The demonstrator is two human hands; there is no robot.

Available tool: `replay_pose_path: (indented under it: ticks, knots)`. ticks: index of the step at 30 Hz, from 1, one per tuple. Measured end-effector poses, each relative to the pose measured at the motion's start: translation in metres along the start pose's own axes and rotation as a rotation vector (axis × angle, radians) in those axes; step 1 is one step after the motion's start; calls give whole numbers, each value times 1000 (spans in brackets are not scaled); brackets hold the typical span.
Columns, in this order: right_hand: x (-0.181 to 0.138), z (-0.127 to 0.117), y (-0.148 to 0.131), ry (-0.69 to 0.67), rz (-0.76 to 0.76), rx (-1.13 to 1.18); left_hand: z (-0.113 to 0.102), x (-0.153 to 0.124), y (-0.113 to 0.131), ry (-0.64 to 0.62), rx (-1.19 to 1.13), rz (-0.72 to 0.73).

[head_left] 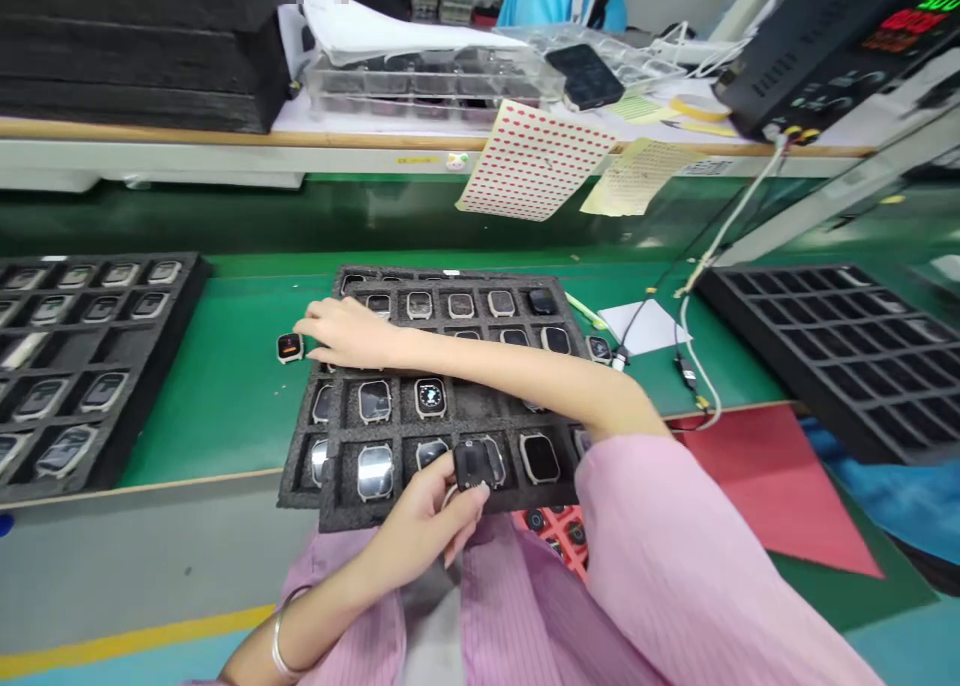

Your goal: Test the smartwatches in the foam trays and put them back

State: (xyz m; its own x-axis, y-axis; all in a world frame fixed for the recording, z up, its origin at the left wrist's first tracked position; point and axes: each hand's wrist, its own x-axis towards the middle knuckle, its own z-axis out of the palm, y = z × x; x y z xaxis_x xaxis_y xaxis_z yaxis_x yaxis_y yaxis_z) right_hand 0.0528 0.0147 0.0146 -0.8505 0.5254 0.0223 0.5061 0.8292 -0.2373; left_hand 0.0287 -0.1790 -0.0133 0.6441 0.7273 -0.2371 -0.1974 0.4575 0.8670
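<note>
A black foam tray (342, 511) lies in front of me on another such tray, its cells holding several smartwatch bodies. My left hand (424, 521), a bangle on its wrist, pinches a dark watch body (471, 463) at the tray's near edge. My right arm crosses over the tray to the left. My right hand (341, 331) lies flat with its fingers stretched out, the tips beside a lone watch body with an orange screen (289, 347) on the green mat.
A foam tray with watches (161, 341) lies at the left; a mostly unfilled foam tray (825, 351) lies at the right. Cables (694, 366) and white paper sit right of centre. A red-dot sticker sheet (536, 161) hangs off the back shelf. People sit behind it.
</note>
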Motion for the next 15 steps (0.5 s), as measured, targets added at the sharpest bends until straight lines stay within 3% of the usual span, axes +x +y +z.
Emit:
replay_pose_path:
  ticks: [3,5,7,9,12,15]
  knots:
    - [-104,-48,7,-6,13,112,3,4,-1,-31,-1,-29]
    - [-184,-71,6,-162,49,230,8,9,-2,-42,-5,-46]
    - [-258,-77,1,-240,190,267,15,17,-4,-57,-8,-50]
    - [-312,-67,-9,-219,373,237,23,26,-6,-84,-7,-52]
    - [-348,-38,-28,-104,522,126,34,37,-7,-124,-7,-82]
    - [-350,-17,-37,-79,553,11,41,42,-7,-110,12,-114]
